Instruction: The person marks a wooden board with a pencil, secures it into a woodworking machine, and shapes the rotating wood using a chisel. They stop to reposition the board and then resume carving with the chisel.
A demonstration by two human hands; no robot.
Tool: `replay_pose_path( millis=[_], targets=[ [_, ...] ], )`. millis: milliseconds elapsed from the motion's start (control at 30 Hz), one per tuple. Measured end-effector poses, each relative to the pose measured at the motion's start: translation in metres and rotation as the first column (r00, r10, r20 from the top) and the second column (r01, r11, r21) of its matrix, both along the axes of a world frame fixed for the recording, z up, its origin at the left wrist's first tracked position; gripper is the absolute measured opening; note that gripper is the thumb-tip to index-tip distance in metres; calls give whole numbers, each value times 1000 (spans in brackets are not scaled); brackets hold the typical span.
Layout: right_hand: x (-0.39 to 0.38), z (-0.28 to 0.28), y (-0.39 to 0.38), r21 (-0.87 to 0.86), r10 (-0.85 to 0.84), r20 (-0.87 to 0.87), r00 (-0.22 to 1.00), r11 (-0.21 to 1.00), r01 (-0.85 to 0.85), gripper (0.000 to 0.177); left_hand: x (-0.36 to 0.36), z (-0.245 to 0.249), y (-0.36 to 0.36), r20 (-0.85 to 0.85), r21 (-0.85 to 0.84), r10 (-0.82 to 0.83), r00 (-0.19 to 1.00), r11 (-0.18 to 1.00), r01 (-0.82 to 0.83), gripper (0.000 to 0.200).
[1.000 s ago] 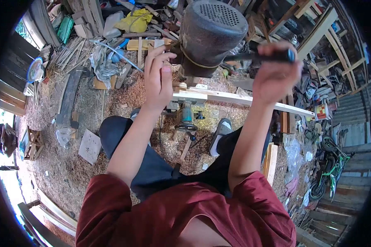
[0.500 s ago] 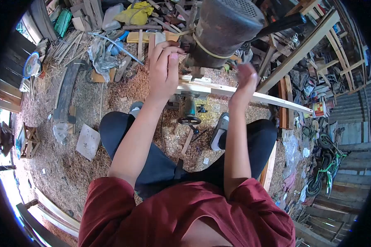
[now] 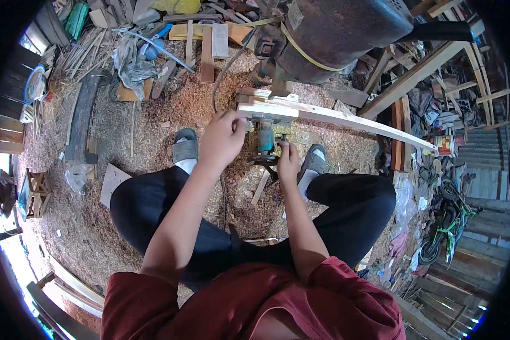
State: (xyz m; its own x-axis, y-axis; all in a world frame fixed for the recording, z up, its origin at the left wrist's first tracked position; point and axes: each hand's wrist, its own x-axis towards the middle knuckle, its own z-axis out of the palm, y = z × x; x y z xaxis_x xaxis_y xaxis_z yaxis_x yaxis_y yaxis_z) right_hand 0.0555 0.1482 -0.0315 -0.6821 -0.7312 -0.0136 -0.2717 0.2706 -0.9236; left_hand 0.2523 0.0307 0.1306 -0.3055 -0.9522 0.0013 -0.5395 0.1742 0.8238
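A machine like a drill press stands between my knees, with a dark motor housing (image 3: 340,37) on top and a green body (image 3: 266,140) below. A long pale wooden board (image 3: 351,120) lies across it, running off to the right. At the board's left end is my left hand (image 3: 224,136), its fingers curled in close under the edge; whatever they hold is hidden. Lower down, my right hand (image 3: 289,161) has its fingers closed around a small handle beside the green body. A dark handwheel (image 3: 264,160) sits just left of this hand.
Wood shavings cover the floor around my sandalled feet. Wood offcuts (image 3: 208,54) lie ahead, and a dark cable (image 3: 228,71) hangs beside the machine. A slanted timber (image 3: 413,79) rises at the right, near a paint-marked bucket (image 3: 445,145). A green motorbike (image 3: 450,226) stands farther right.
Both hands have come down from beside the motor housing: the left to the board's left end, the right to the small handle below. My knees have spread wider, and the view has shifted.
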Motion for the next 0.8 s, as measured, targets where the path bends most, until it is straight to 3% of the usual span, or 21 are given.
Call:
replay_pose_path(
  millis=[67,133,200,267,333,400,633,800],
  targets=[
    [2,-6,-2,50,44,-21,999,998,-43,37,-1,-24,6,58,35,-12,998,999,10,23],
    [4,-7,-5,55,72,3,997,996,-72,36,-2,-36,12,233,41,-62,970,998,54,21],
    [8,-8,-9,20,59,101,993,998,-62,35,-2,-46,14,277,88,-117,954,991,96,23],
    [9,-4,-10,42,47,108,993,998,-52,34,-6,-57,15,411,209,-246,878,963,172,24],
    [10,-9,-10,66,33,115,993,997,-41,33,-11,-49,14,428,229,-270,862,956,185,25],
    [10,-13,-12,-5,50,160,986,999,-50,32,-16,-40,9,505,388,-471,723,872,298,32],
    [5,-14,-12,63,56,193,980,996,-69,23,-26,-24,-3,506,394,-564,652,824,408,40],
    [5,-21,-13,-38,83,172,982,996,-78,15,-34,-25,-17,519,379,-580,628,815,439,41]
  ],
)
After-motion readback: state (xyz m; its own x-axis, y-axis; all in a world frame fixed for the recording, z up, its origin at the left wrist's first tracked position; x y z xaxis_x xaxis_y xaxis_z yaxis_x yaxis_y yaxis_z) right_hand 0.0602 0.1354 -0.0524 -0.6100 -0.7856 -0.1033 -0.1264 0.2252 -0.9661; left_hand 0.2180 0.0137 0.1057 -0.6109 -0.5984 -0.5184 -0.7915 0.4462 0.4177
